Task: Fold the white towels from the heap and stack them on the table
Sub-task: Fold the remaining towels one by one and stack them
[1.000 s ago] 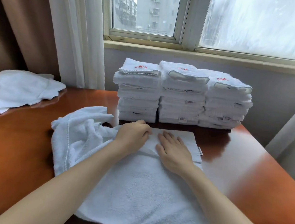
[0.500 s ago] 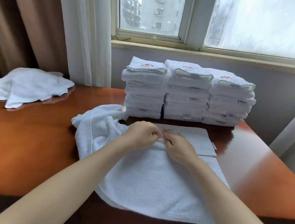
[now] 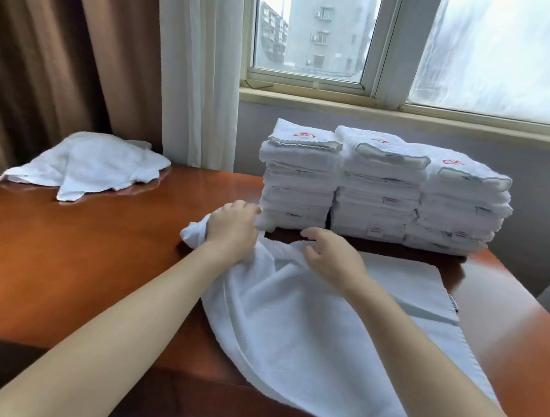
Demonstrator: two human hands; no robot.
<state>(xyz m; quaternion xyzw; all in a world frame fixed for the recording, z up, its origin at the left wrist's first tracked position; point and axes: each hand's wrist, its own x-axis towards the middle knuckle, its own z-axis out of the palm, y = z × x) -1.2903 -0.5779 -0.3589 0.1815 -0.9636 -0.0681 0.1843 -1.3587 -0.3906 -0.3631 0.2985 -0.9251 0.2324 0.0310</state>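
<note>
Gripping the towel [image 3: 307,326] end before the stacks [image 3: 380,190], the left hand [image 3: 232,229] apparently prepared a fold; right hand [image 3: 332,257] fingers [image 3: 312,235] curled, hold unclear.

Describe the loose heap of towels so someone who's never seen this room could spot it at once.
Start at the brown curtain on the left. Below it, on the wooden table's far left corner, lies the heap of white towels. Unlike the three neat folded stacks by the window and the towel spread at the near edge, it is crumpled and loose.
</note>
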